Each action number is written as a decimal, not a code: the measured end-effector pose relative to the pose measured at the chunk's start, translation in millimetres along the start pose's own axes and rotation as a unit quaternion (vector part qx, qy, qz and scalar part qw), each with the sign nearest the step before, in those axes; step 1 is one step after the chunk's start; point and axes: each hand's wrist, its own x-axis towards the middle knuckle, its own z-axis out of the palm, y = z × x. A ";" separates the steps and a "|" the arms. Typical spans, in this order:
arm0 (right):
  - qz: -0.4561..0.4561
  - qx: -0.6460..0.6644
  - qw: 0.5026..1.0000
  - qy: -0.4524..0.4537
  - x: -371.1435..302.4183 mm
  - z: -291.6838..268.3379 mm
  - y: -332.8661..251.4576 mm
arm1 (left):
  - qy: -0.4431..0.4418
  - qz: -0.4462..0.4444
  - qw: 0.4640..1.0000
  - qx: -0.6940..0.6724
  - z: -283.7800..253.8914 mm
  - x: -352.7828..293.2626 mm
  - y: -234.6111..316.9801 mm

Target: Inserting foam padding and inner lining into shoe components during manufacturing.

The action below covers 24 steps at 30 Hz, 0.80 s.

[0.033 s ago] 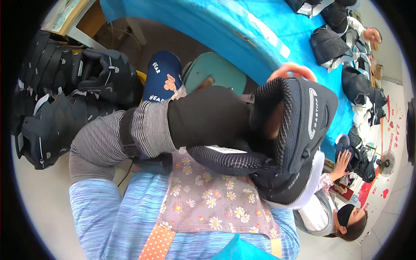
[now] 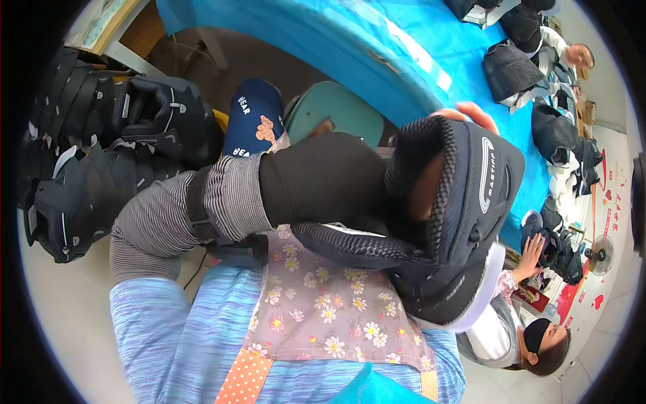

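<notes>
A black shoe upper (image 2: 464, 222) with a padded ribbed collar, a light curved trim line and a whitish lower edge is held up in front of my chest. My left forearm, in a striped sleeve and a black cuff, reaches into its opening. Only a shadowed patch of my left hand (image 2: 425, 192) shows inside; its fingers are hidden. Over the far edge of the upper curl the fingers of my right hand (image 2: 474, 116), gripping it from behind. The upper itself hides the rest of that hand.
Stacked black shoe uppers (image 2: 81, 195) stand at left. A blue-covered table (image 2: 377, 60) curves along the far side, with more uppers (image 2: 515, 71) at right. A green stool seat (image 2: 336, 111) lies beyond my arm. Two people are at right; one person's hand (image 2: 531, 252) touches shoe pieces.
The fingers of my right hand have shifted slightly to the right along the far edge. The shoe upper has barely moved, and my left arm stays inside it.
</notes>
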 end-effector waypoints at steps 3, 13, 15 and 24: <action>-0.091 -0.119 0.989 -0.009 -22.4 -3.6 -22.3 | 0.087 -0.036 0.991 -0.090 14.6 -2.7 -13.2; -0.294 -0.654 0.690 -0.093 -63.1 14.9 -0.9 | 0.101 -0.073 0.986 -0.107 15.2 -1.8 -8.0; -0.283 -0.659 0.691 -0.087 -69.1 17.6 -9.3 | 0.100 -0.066 0.992 -0.051 14.6 0.4 -2.9; -0.095 -0.620 0.764 -0.151 -61.3 35.8 -30.3 | 0.053 -0.096 0.993 -0.037 28.5 2.1 -1.7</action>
